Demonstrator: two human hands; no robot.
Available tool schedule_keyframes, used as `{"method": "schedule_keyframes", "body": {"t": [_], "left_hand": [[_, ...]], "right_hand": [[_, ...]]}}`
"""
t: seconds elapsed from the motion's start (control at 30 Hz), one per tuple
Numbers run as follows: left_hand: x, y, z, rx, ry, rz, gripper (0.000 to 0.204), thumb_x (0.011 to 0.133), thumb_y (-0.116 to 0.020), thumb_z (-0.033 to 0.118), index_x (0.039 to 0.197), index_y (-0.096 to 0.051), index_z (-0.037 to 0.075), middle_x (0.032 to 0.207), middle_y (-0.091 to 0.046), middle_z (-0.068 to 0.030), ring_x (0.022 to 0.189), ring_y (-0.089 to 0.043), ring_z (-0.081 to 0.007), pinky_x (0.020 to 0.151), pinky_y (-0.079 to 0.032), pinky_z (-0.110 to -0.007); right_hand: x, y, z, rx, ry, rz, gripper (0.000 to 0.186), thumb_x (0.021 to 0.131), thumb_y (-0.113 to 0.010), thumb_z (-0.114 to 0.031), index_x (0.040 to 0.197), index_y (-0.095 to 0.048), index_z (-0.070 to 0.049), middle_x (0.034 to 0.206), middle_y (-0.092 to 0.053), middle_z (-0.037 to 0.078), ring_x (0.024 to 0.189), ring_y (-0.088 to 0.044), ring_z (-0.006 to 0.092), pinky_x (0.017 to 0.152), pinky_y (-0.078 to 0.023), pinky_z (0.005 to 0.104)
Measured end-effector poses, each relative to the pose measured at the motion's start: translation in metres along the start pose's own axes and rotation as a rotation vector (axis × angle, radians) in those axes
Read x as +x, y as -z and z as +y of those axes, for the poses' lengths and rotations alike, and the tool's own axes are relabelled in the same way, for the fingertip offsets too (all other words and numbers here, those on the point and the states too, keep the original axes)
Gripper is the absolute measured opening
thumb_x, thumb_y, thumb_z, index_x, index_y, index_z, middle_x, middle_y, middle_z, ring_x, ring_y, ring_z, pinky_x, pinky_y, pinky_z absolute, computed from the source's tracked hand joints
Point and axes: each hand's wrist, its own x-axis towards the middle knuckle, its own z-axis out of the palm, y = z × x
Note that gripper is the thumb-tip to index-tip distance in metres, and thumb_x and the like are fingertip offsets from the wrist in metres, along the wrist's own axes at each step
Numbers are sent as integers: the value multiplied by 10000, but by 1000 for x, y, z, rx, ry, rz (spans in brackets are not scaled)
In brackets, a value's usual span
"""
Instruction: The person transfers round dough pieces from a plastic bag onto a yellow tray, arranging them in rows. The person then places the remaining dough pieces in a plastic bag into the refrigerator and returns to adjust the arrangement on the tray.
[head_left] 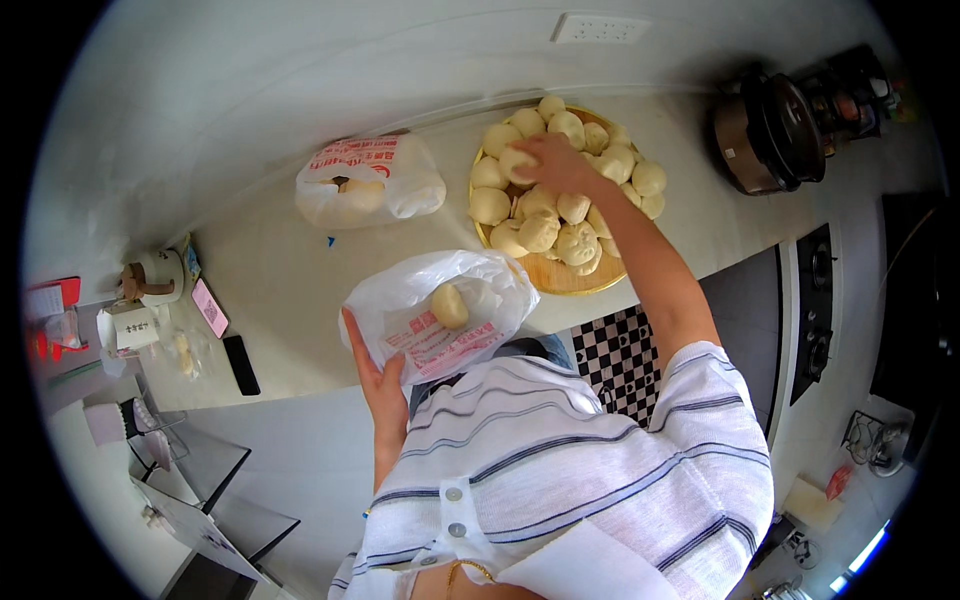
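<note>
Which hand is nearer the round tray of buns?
Right. The right hand is over the tray, at a bun; the left hand is away from it, at the white bag.

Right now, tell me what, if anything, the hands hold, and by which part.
The left hand holds the nearer plastic bag by its left edge; the right hand touches a bun, its grip unclear.

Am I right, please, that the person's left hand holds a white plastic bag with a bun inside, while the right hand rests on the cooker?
The right hand is elsewhere: the head view shows it at the buns on the round tray. The left hand does hold a white plastic bag with a bun inside.
</note>
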Motion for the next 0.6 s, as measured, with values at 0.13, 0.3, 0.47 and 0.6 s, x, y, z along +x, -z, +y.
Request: {"method": "schedule_keyframes", "body": {"t": [0.13, 0.3, 0.47, 0.6], "left_hand": [[1, 0, 1, -101, 14, -14, 926, 728, -476, -50, 1586, -165, 104, 1635, -156, -116, 1488, -193, -245, 1200, -156, -353], [9, 6, -10, -147, 14, -30, 935, 734, -465, -89, 1591, -157, 126, 1629, -167, -118, 1462, -248, -243, 1186, -196, -353], [12, 2, -6, -179, 18, -53, 943, 727, -469, -87, 1591, -156, 126, 1628, -169, -116, 1462, -248, -247, 1187, -191, -354], [5, 6, -3, -66, -1, -54, 958, 711, -501, -46, 1590, -154, 115, 1622, -187, -118, 1469, -234, -258, 1191, -178, -358]], "right_hand": [[-21, 34, -12, 525, -168, 259, 691, 933, -494, -553, 1400, -483, -44, 1349, -551, 109, 1274, -487, 221, 1069, -391, 410], [-64, 2, -43, 1213, 178, -50, 604, 979, -390, -514, 1393, -496, -86, 1367, -545, 64, 1268, -490, 196, 1087, -360, 387], [-86, -127, -87, 849, -49, -661, 611, 977, -450, -544, 1417, -498, -123, 1407, -510, 45, 1279, -465, 198, 1058, -389, 368], [-89, -170, -142, 831, -166, -835, 729, 948, -472, -632, 1439, -474, -94, 1384, -532, 104, 1225, -529, 243, 922, -497, 368]]}}
